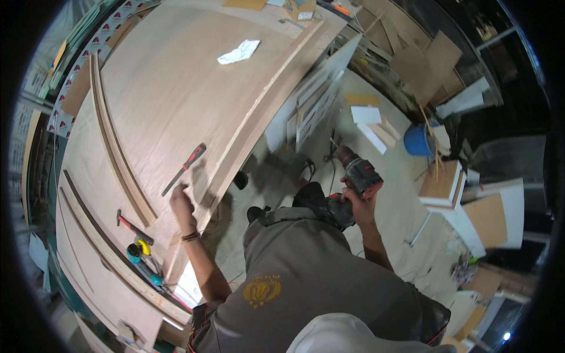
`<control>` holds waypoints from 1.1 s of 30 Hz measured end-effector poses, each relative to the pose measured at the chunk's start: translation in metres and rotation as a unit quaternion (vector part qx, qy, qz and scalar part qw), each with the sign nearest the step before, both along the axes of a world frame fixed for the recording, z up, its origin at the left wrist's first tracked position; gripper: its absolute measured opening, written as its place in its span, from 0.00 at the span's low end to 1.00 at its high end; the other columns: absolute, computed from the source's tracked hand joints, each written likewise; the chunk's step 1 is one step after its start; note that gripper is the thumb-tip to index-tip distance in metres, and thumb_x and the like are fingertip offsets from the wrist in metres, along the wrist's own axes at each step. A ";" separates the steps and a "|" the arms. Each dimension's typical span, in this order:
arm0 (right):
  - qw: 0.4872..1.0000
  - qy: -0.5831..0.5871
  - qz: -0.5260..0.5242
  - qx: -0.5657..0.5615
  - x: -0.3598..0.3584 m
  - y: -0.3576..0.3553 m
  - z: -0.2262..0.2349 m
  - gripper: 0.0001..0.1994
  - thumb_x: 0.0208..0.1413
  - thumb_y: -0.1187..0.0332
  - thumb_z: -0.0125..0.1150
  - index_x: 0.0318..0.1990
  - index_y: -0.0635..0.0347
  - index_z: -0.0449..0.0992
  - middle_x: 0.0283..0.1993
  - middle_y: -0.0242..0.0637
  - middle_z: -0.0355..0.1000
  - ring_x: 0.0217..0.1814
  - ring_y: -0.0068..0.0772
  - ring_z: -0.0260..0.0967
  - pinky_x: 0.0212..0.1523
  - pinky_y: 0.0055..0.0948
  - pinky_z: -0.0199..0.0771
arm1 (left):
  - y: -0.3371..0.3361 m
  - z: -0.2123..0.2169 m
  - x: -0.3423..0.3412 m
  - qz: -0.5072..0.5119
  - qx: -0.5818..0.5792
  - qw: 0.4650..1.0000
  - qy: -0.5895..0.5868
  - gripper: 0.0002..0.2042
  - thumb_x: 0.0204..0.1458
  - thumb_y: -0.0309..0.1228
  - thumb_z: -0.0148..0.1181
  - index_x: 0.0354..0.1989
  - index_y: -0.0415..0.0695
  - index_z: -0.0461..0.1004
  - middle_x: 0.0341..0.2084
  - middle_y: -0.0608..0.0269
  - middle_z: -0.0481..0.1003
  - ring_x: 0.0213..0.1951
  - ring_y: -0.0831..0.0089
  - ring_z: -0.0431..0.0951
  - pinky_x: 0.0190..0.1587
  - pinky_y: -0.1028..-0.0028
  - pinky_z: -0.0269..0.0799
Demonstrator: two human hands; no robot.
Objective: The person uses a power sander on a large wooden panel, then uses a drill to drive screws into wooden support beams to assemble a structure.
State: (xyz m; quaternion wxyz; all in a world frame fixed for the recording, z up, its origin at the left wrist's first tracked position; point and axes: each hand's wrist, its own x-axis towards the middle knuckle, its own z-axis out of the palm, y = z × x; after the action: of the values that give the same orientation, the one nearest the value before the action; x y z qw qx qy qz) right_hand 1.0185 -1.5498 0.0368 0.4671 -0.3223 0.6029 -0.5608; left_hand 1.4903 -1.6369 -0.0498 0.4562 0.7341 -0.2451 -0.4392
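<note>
My left hand [182,203] rests with curled fingers on a large plywood sheet [170,88], close to its right edge. Nothing shows in its grip. Just above it lies a chisel [185,167] with a red and black handle, its blade pointing toward the hand. My right hand [360,203] holds a red and black cordless drill [353,176] over the floor, off to the right of the sheet, with the chuck pointing up and away from me.
A long wood strip [118,147] lies on the sheet, with a hammer [132,226] and a yellow-teal tape measure [136,250] near its lower end. Crumpled white paper [238,52] sits at the far side. White boards [312,100], a blue bucket [418,141] and offcuts [441,182] litter the floor.
</note>
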 end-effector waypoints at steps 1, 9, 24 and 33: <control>1.000 0.017 0.019 -0.004 -0.018 -0.020 -0.008 0.18 0.53 0.84 0.62 0.52 0.65 0.71 0.46 0.38 0.77 0.34 0.24 0.74 0.35 0.25 0.76 | -0.023 -0.006 -0.036 -0.061 -0.051 0.979 -0.187 0.16 0.59 0.44 0.61 0.40 0.42 0.80 0.17 0.67 0.72 0.19 0.72 0.70 0.23 0.69 0.63; 0.988 0.111 0.110 0.019 -0.160 -0.129 -0.008 0.17 0.52 0.79 0.69 0.49 0.64 0.72 0.42 0.36 0.77 0.38 0.25 0.76 0.39 0.27 0.77 | -0.174 -0.039 -0.179 -0.348 -0.007 0.716 -0.605 0.46 0.41 0.63 0.71 0.58 0.35 0.69 0.28 0.52 0.81 0.33 0.58 0.84 0.33 0.60 0.78; 0.983 0.082 0.111 0.123 -0.253 -0.184 -0.043 0.21 0.54 0.80 0.66 0.55 0.64 0.70 0.48 0.38 0.78 0.35 0.22 0.74 0.37 0.26 0.77 | -0.237 0.010 -0.218 -0.398 0.190 0.744 -0.501 0.30 0.35 0.59 0.75 0.39 0.47 0.85 0.30 0.53 0.83 0.35 0.58 0.85 0.40 0.62 0.80; 0.973 0.144 0.159 0.088 -0.234 -0.233 -0.052 0.19 0.52 0.79 0.68 0.52 0.66 0.72 0.45 0.39 0.78 0.34 0.22 0.75 0.33 0.25 0.78 | -0.276 -0.001 -0.165 -0.493 0.221 0.716 -0.442 0.34 0.28 0.55 0.77 0.45 0.47 0.84 0.35 0.53 0.84 0.41 0.57 0.85 0.45 0.63 0.79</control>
State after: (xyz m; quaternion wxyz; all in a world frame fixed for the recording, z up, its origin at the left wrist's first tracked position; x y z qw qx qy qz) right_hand 0.7845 -1.7824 -0.0152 0.4852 -0.4489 0.6517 -0.3719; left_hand 1.3248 -1.9129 -0.0504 -0.1602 0.6999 -0.6419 -0.2692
